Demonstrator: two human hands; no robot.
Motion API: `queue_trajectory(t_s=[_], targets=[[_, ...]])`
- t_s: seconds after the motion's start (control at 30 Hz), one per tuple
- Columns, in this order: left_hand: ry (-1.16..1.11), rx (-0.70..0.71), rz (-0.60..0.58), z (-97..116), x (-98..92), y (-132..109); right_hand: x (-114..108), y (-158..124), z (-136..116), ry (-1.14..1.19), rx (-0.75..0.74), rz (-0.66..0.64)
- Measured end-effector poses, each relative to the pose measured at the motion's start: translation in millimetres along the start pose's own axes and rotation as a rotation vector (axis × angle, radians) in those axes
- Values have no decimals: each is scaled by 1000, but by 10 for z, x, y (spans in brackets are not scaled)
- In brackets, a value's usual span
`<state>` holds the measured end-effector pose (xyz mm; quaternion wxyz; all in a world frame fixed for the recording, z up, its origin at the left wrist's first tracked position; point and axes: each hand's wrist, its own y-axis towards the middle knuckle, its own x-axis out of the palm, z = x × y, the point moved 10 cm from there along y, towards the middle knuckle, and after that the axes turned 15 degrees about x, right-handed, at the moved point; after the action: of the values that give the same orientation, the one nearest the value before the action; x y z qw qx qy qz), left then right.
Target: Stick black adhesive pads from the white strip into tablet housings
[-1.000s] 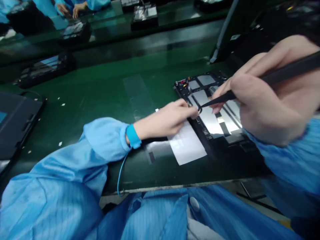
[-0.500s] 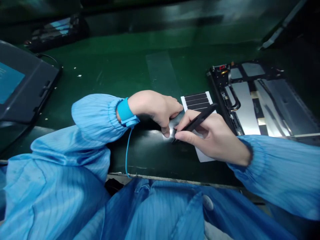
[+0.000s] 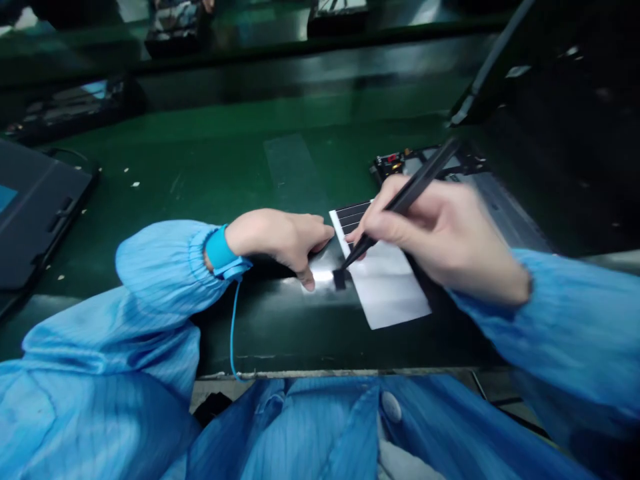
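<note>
My right hand (image 3: 440, 233) grips black tweezers (image 3: 400, 200) like a pen. Their tip touches a small black strip (image 3: 339, 279) at the left edge of a white backing sheet (image 3: 387, 287) that carries dark strips at its far end. My left hand (image 3: 283, 240) rests curled on the green mat (image 3: 200, 173) just left of the sheet, with its thumb pressed down beside a shiny patch; a blue wrist strap (image 3: 220, 253) with a cord circles its wrist. An opened tablet chassis (image 3: 400, 161) lies behind my right hand, mostly hidden.
A dark flat device (image 3: 35, 213) lies at the left edge. Another dark unit (image 3: 75, 107) sits at the far left on the belt, and more units stand farther back. A dark slanted panel (image 3: 500, 60) rises at the upper right. The table's front edge (image 3: 350, 372) runs near my body.
Both hands left the tablet chassis and came to the white sheet. The tweezers' tip now touches a small black strip at the sheet's left edge. The view shifted.
</note>
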<state>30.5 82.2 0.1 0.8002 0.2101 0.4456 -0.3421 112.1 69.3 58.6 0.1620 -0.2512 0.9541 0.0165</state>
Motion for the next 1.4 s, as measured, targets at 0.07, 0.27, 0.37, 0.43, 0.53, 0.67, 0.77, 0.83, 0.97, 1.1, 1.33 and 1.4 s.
queue_trajectory(t_s=[0.07, 0.27, 0.37, 0.43, 0.53, 0.67, 0.77, 0.83, 0.97, 1.1, 1.33, 1.4], targets=[[-11, 29, -315, 70, 190, -1, -398, 45, 21, 32, 35, 104], [99, -20, 315, 123, -340, 258, -806, 261, 710, 84, 314, 28], [79, 132, 500, 347, -282, 323, -690, 343, 901, 74, 349, -29], [34, 242, 455, 481, -129, 378, -677, 368, 898, 47, 305, 10], [4, 311, 387, 557, 11, 397, -734, 358, 875, 26, 269, 99], [19, 357, 337, 585, 75, 392, -793, 337, 879, 35, 280, 166], [42, 403, 321, 627, 99, 388, -836, 325, 888, 34, 303, 230], [57, 431, 306, 657, 119, 387, -851, 317, 874, 23, 299, 259], [85, 473, 247, 703, 176, 396, -876, 300, 863, -17, 296, 292], [115, 507, 177, 745, 235, 406, -891, 294, 887, -47, 320, 301], [90, 503, 115, 759, 279, 424, -884, 292, 845, -107, 309, 304], [98, 500, 109, 769, 287, 425, -888, 290, 812, -150, 275, 321]])
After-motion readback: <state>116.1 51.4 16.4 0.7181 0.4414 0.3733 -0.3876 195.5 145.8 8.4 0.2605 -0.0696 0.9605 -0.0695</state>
